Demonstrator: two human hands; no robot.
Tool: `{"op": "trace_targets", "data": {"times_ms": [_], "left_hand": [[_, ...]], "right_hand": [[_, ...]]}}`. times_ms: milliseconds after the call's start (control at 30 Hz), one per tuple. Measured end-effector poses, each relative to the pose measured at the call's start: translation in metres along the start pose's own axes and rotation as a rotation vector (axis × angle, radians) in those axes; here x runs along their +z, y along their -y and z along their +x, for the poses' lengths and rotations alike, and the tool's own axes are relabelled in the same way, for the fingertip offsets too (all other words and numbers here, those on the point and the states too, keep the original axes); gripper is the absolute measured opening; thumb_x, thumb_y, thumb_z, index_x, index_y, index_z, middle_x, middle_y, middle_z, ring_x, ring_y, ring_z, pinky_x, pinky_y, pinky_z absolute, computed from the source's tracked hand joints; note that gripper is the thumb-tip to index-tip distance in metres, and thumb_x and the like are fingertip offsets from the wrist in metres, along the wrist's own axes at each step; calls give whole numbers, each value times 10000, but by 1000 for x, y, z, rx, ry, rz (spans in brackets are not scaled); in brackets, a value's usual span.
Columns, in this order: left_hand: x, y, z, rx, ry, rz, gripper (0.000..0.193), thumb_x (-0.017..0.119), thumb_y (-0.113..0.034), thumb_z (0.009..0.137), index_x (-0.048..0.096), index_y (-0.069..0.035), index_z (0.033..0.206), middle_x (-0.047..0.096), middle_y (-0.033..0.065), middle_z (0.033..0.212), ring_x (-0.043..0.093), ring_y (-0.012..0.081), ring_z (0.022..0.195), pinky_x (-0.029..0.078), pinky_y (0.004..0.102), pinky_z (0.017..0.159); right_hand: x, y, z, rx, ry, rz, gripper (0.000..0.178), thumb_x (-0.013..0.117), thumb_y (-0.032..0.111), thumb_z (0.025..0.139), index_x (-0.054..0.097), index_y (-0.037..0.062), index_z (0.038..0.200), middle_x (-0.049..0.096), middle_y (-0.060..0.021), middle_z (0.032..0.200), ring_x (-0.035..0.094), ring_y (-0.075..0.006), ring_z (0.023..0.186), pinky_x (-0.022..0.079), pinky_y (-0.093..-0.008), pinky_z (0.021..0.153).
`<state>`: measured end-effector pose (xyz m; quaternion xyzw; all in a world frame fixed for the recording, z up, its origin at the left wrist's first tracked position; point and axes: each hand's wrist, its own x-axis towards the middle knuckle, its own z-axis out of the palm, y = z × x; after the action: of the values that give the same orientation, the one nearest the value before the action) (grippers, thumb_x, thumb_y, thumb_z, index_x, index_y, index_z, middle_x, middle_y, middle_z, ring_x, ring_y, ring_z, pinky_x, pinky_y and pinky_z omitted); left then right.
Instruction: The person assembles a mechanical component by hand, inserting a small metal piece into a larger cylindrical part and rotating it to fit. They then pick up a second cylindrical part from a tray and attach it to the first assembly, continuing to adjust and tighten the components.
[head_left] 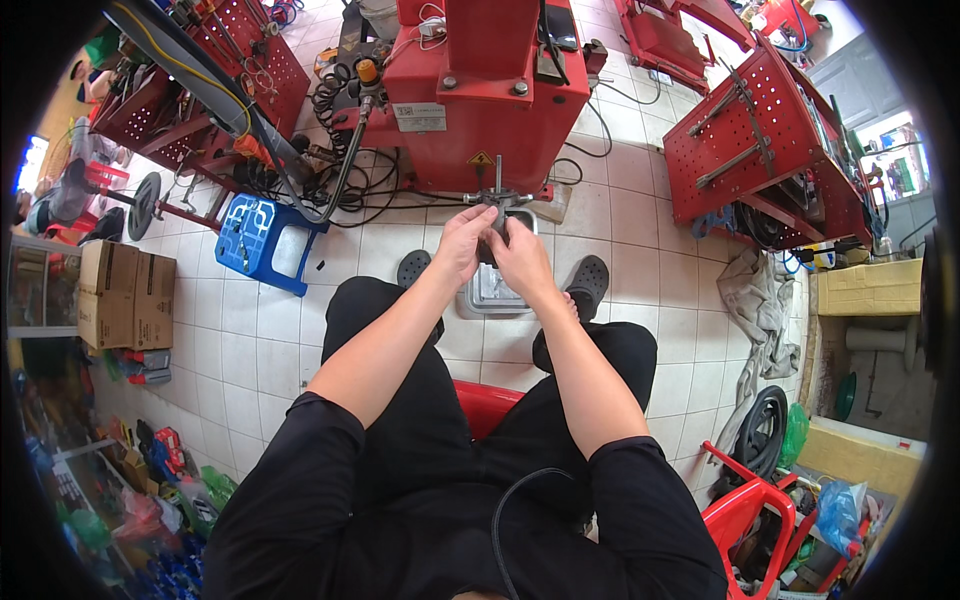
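Observation:
Straight ahead, my left hand point(464, 243) and my right hand point(521, 264) meet with bent fingers around a small dark metal part, whose shape is mostly hidden by the fingers. Right at the fingertips is a grey metal fixture point(499, 187) with an upright rod and side bars, in front of a red machine point(480, 140). I cannot tell whether the held part is joined to this fixture. Below the hands, a grey tray point(497, 308) sits on the floor between my feet; the hands cover part of its inside.
A blue plastic stool point(262, 240) stands left of the machine, near black hoses and cables. Red perforated tool carts point(735, 140) flank the area. Cardboard boxes point(125, 295) stand at left. A grey cloth point(757, 310), a black tyre point(763, 432) and a red chair point(750, 510) are at right.

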<state>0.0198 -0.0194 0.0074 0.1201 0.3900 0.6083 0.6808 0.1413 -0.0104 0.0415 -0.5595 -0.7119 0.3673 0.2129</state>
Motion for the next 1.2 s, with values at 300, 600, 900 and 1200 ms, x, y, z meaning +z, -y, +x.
{"op": "trace_targets", "data": {"times_ms": [300,600,900,1200], "left_hand": [[-2,2,1,-3,7,-9,201,670,-182,848,561,-73,977,589,-12,707,565,92,582,455,253,556],[0,2,1,10,20,25,153,646,-195,868,579,-85,949,586,-34,732,550,68,613,448,253,574],[5,5,-2,34,15,106,124,620,-202,886,607,-88,932,616,-27,813,552,60,661,467,217,574],[0,13,1,83,24,223,143,612,-230,894,616,-95,938,587,-32,788,543,53,645,465,215,524]], "right_hand": [[1,-2,1,-10,8,1,326,527,314,881,500,-7,826,602,-268,805,567,-464,818,434,-512,689],[1,-5,3,-25,-43,-27,293,514,272,879,540,-13,940,612,-262,862,578,-446,857,445,-490,733],[-40,4,2,-84,-162,273,260,470,106,913,539,-34,1121,633,-135,904,626,-194,827,483,-294,736],[-45,18,2,-80,-206,297,178,607,129,853,639,-17,948,661,-157,878,636,-213,761,483,-308,708]]}}
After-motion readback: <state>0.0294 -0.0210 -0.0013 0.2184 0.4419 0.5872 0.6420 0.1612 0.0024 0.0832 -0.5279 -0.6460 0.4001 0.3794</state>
